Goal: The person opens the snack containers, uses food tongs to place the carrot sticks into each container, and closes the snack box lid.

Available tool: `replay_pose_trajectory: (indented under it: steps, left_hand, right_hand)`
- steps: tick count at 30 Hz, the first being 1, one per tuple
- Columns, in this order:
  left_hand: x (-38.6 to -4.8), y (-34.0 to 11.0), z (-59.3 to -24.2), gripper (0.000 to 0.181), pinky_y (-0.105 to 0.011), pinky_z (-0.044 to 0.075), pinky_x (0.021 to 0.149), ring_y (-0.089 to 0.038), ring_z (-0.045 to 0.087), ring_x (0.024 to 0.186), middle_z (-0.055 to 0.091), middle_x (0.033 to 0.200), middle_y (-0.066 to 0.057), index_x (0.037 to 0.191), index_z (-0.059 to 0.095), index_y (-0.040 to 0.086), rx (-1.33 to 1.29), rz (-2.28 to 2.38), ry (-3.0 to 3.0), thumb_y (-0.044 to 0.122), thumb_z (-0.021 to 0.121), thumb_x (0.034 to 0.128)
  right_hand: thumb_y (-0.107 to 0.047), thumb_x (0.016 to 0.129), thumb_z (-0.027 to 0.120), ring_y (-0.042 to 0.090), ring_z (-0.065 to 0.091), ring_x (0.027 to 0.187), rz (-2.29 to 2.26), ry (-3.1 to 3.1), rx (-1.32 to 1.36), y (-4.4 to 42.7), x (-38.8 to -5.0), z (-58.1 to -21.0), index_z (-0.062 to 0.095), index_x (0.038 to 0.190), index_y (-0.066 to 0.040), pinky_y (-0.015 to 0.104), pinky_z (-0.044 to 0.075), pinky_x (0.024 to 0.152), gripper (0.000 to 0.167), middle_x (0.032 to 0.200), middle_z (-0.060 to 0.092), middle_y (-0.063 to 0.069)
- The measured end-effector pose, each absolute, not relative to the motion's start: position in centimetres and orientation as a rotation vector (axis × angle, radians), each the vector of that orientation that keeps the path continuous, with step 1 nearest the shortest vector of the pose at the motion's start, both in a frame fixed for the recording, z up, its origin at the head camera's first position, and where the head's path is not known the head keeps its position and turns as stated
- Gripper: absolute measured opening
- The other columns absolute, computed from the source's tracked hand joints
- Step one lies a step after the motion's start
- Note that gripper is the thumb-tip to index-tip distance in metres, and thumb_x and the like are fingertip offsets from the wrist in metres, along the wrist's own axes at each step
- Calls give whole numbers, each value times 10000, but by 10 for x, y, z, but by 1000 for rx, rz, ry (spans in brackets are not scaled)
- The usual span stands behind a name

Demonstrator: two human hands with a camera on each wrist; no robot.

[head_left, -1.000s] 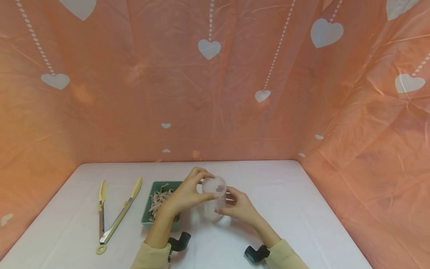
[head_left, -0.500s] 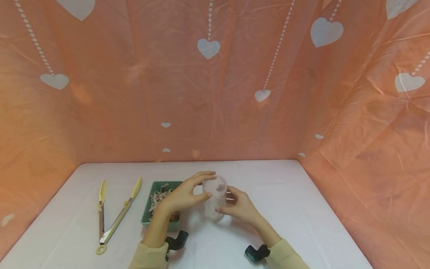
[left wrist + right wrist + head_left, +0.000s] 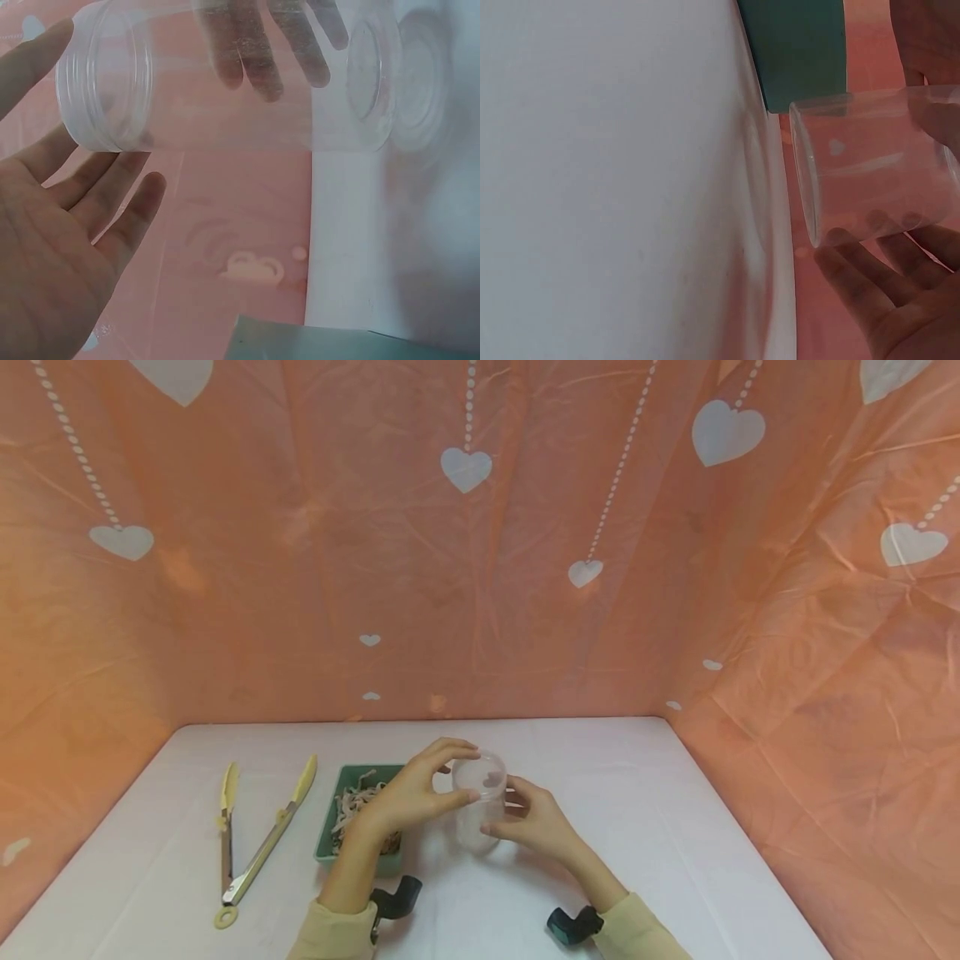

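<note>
left hand (image 3: 408,793) and right hand (image 3: 536,820) curl their fingers round a clear, tube-shaped, plastic-looking jar (image 3: 476,823). holding seems the step; the next move needs steady hands.

Smooth, glossy plastic jar (image 3: 247,124)

Jar flanked both sides; widest free run on the right tabletop (image 3: 675,868).
Left hand (image 3: 412,793) bars the jar (image 3: 480,831) at left, right hand (image 3: 536,820) at right; near lane open between black wrist cameras (image 3: 397,897). Left forearm (image 3: 351,872) crosses over green tray (image 3: 390,865). Tongs (image 3: 257,857) splayed left; tray–tongs gap narrows at far end. Fabric wall (image 3: 480,643) closes far side.
</note>
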State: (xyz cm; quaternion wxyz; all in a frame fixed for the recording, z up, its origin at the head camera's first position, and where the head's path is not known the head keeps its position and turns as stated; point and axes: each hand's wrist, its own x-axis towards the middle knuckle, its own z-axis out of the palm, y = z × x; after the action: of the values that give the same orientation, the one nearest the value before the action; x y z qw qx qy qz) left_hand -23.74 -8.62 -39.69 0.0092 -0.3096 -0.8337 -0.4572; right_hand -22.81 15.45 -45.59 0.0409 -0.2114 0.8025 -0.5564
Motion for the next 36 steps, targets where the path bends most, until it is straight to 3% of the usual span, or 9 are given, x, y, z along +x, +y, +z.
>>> replay_pose_trajectory:
  steps: [24, 29, 36]
  left_hand:
    - [-235, -75, -399, 493, -460, 502, 948, -247, 579, 1196, 581, 1337, -62, 1284, 671, 72, -877, -1392, -2475, 219, 875, 859]
    - [-233, -75, -396, 506, -437, 505, 936, -260, 585, 1206, 588, 1345, -77, 1284, 669, 42, -868, -1380, -2436, 192, 880, 850]
    - [-227, -80, -389, 507, -476, 513, 953, -253, 571, 1244, 577, 1383, -53, 1312, 661, 95, -841, -1366, -2421, 200, 873, 864]
  right_hand:
    - [-111, 839, 870, 471, 635, 1216, -1717, 2453, -654, 158, -226, -459, 528, 1444, 53, 448, 549, 970, 714, 1388, 593, 286]
    - [-103, 836, 869, 475, 637, 1209, -1713, 2463, -659, 160, -227, -460, 532, 1436, 61, 450, 553, 964, 708, 1385, 596, 288]
    - [-120, 831, 872, 470, 646, 1197, -1691, 2490, -656, 158, -231, -459, 537, 1438, 56, 453, 561, 950, 715, 1393, 598, 279]
